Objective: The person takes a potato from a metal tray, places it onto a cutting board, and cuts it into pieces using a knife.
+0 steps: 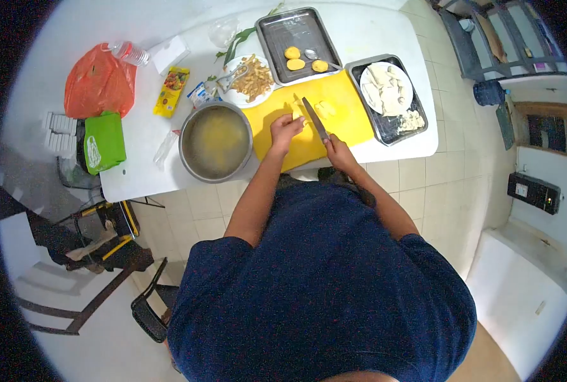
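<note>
My right hand [338, 153] grips the handle of a kitchen knife [315, 118], its blade pointing up and left over the yellow cutting board [353, 121]. Just left of the blade, my left hand [286, 132] has its fingers closed on a yellow piece of potato [298, 111], partly hidden by the fingers. Several cut yellow pieces [325, 109] lie on the board to the right of the knife. Close by my left forearm stands a large metal pot [184, 149] with cloudy liquid and yellowish contents.
Behind the board, a dark metal tray [290, 25] holds yellow potato pieces [295, 64] and a spoon [311, 54]. A second tray [390, 135] on the right carries a white plate of pale pieces. Left are a plate of browned pieces [253, 81], a yellow packet [171, 92] and bags.
</note>
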{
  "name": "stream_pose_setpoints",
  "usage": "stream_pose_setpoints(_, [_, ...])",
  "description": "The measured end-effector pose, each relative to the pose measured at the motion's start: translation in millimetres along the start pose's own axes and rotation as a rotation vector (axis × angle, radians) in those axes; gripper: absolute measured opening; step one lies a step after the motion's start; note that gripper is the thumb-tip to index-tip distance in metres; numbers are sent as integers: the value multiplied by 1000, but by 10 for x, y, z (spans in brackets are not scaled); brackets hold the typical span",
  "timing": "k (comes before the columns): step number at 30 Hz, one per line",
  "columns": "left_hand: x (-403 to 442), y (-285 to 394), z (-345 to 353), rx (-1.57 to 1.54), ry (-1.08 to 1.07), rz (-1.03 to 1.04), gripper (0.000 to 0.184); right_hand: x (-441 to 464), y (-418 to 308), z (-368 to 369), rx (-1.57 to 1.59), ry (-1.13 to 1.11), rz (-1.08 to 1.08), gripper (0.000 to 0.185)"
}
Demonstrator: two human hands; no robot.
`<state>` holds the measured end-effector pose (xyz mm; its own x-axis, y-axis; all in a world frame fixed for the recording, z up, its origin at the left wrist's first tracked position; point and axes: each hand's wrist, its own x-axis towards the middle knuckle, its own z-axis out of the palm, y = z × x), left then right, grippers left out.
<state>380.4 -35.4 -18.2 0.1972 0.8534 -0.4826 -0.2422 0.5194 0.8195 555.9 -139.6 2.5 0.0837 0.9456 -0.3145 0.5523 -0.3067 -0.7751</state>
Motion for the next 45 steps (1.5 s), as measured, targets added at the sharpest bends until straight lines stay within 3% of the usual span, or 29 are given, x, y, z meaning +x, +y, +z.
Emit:
stream_pose_setpoints(7, [101, 24, 116, -24, 127, -85, 20, -98, 101, -76, -42, 61, 13, 32])
stream_pose_setpoints(10, [131, -85, -39, 339, 213, -11, 21, -131, 66, -130, -67, -8, 13, 31])
stream_pose_setpoints(13, [79, -152, -252, 714, 127, 244, 24, -125, 89, -101, -94, -63, -8, 30])
stream_pose_setpoints(16, [22, -262, -324, 773, 185, 318, 22, -132, 55, -70, -117, -114, 3, 30])
stream_pose_setpoints(19, [49, -449, -355, 472, 261, 190, 20, -141, 59, -33, -136, -157, -32, 30])
stream_pose_setpoints(25, [200, -500, -424, 322, 270, 22, 11, -116, 72, 78, -235, -184, -24, 25])
stream_pose_setpoints(37, [223, -418, -403, 275, 260, -51, 8, -57, -238, 80, -421, -270, -23, 29])
stream_pose_setpoints(40, [198, -385, -354, 762, 405, 158, 11, -47, -276, 74, -450, -267, -49, 27])
stream_pose_setpoints(43, [197, -287, -350, 738, 361, 7, 14, -4, -313, 105, -476, -261, -18, 26])
stream_pose_setpoints(45, [221, -307, -382, 731, 365, 31, 15, 8, -346, 109, -470, -258, 18, 26])
